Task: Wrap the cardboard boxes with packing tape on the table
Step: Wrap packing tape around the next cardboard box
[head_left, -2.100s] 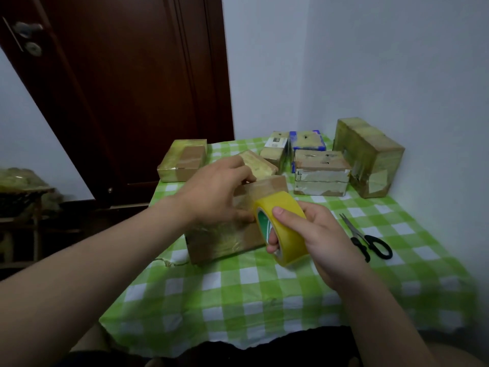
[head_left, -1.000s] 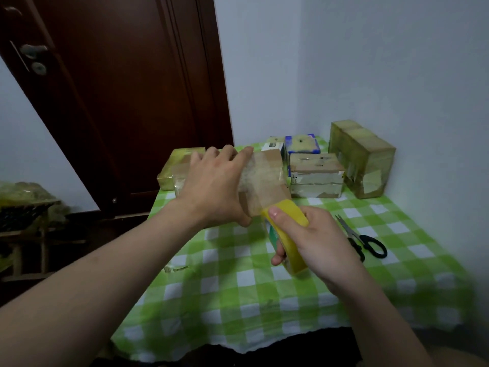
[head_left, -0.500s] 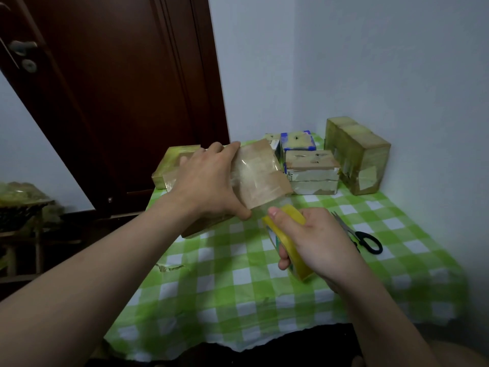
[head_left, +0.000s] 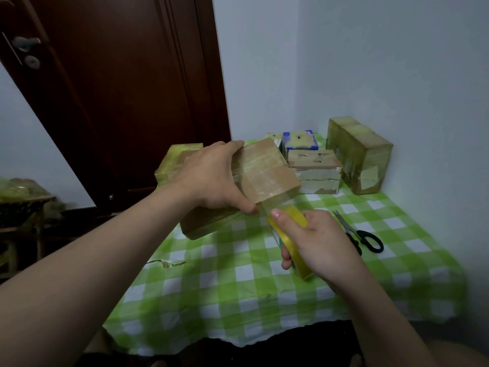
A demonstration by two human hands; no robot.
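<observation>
The cardboard box [head_left: 264,176] now aloft, tilted.

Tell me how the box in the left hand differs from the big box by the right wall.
The held box is tilted, gripped by the left hand; the big box stands on the table, untouched. The held box looks mostly brown under clear glossy tape; the big box looks yellow-green nearly all over. Both are taped cardboard boxes.

L grip [head_left: 211,178] round tilted cardboard box [head_left: 264,173], R grip [head_left: 320,242] round yellow tape roll [head_left: 284,235] just below, over checked table [head_left: 225,300]
</observation>
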